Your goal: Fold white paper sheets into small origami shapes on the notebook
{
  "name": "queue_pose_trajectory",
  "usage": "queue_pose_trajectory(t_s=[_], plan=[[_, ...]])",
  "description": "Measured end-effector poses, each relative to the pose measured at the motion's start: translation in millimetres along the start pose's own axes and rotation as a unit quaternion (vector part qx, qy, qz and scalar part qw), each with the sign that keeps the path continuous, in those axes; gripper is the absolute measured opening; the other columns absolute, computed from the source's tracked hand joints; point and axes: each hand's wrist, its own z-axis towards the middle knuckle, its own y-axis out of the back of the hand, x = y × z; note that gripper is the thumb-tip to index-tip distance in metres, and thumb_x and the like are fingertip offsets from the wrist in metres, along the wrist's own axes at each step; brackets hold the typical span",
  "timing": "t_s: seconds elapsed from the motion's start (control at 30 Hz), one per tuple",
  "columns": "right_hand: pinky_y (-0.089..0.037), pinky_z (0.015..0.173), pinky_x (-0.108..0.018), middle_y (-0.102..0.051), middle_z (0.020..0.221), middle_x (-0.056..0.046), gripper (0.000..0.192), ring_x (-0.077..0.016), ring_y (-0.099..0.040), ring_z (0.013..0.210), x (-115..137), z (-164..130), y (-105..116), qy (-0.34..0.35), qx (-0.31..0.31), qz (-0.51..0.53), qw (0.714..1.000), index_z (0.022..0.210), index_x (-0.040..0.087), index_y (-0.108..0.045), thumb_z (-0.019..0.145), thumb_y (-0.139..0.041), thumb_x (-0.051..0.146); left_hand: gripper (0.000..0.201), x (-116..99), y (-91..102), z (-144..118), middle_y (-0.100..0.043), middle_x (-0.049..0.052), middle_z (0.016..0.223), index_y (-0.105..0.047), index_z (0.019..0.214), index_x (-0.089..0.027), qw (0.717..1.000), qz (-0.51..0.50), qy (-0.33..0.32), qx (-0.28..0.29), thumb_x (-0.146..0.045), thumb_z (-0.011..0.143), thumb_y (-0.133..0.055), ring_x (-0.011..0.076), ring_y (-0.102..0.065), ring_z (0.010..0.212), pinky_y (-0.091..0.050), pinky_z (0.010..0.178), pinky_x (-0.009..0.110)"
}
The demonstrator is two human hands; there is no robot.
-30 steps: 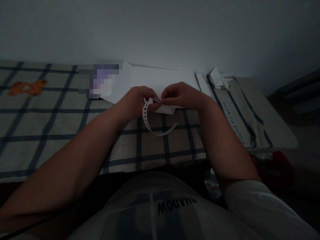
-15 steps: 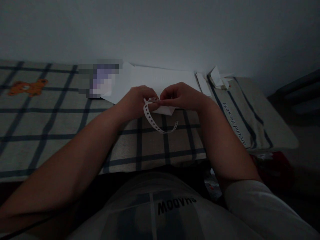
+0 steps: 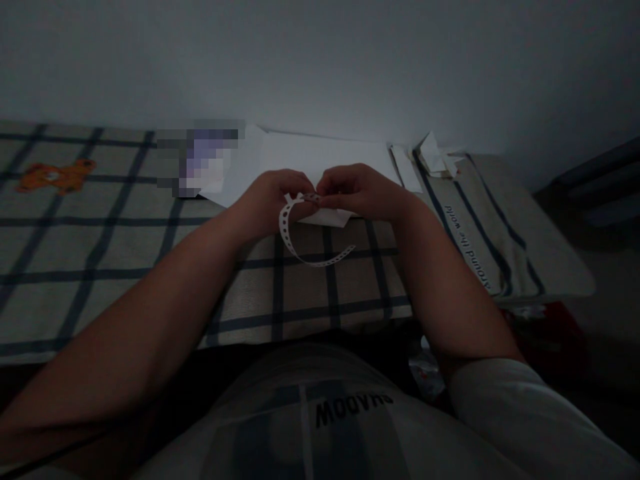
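Note:
A narrow white paper strip (image 3: 289,237) with a row of dark holes is pinched between my hands. My left hand (image 3: 277,200) closes its fingers on the strip near one end. My right hand (image 3: 363,192) pinches it from the other side, with thumb and fingertips together. The strip's loose part curls down and to the right below my fingers. White paper sheets (image 3: 310,155) lie flat behind my hands, and a corner of paper (image 3: 330,217) shows just under them. The fingertips partly hide the gripped section.
A checked tablecloth (image 3: 260,293) covers the table against the wall. At the left lies an orange bear-shaped piece (image 3: 57,176); beside the sheets is a blurred purple item (image 3: 207,157). Torn white paper (image 3: 434,155) sits at the right. A red object (image 3: 555,340) is below the table's right edge.
The strip's loop has swung slightly left and opened wider. Both hands stay in nearly the same place, with small shifts of the fingers.

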Motion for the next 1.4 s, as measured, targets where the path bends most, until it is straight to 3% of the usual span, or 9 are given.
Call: queue_pose_trajectory(t_s=[0.33,0.63,0.77,1.17,1.4], plan=[[-0.039,0.069,-0.027,-0.064,0.082,0.000,0.032,-0.0135,-0.051,0.079,1.2,0.6,-0.4,0.017,-0.018,-0.025,0.999,0.095,0.019,-0.065,0.090,-0.070,0.050,0.018,-0.5,0.1,2.0,-0.071,0.004,0.080,-0.072,0.078,-0.021,1.000,-0.007,0.021,-0.002,-0.040,0.077,-0.071,0.0186,-0.065,0.076,-0.049,0.071,0.031],[-0.040,0.065,-0.027,-0.063,0.077,0.001,0.026,-0.0122,-0.050,0.073,6.7,-1.9,2.6,-0.072,0.008,0.027,0.997,0.092,0.017,-0.067,0.090,-0.070,0.044,0.017,-11.1,2.3,0.8,-0.067,0.001,0.074,-0.072,0.079,-0.018,0.998,0.018,0.064,0.013,-0.034,0.074,-0.068,0.0147,-0.058,0.070,-0.044,0.065,0.030],[-0.040,0.063,-0.027,-0.063,0.075,0.001,0.020,-0.0122,-0.051,0.071,6.3,-2.9,4.0,-0.097,0.017,0.033,0.995,0.092,0.017,-0.068,0.089,-0.068,0.037,0.018,-8.2,3.8,-0.3,-0.067,0.001,0.078,-0.073,0.083,-0.017,0.998,0.040,0.053,0.018,-0.033,0.074,-0.069,0.0142,-0.058,0.073,-0.044,0.068,0.030],[-0.040,0.062,-0.026,-0.064,0.075,0.000,0.018,-0.0124,-0.051,0.070,9.1,-2.6,2.7,-0.086,-0.011,0.045,0.995,0.091,0.017,-0.067,0.088,-0.070,0.034,0.024,-5.5,2.8,-0.8,-0.070,0.002,0.080,-0.076,0.086,-0.017,0.997,0.060,0.047,0.010,-0.039,0.078,-0.071,0.0152,-0.061,0.074,-0.044,0.068,0.030],[-0.041,0.065,-0.028,-0.066,0.078,-0.001,0.021,-0.0136,-0.054,0.075,11.6,-3.3,2.3,-0.077,0.004,0.036,0.996,0.093,0.016,-0.069,0.087,-0.072,0.036,0.022,-6.9,3.2,-0.9,-0.069,-0.001,0.079,-0.074,0.082,-0.020,0.998,0.045,0.041,0.019,-0.040,0.077,-0.070,0.0157,-0.062,0.076,-0.045,0.070,0.030]])
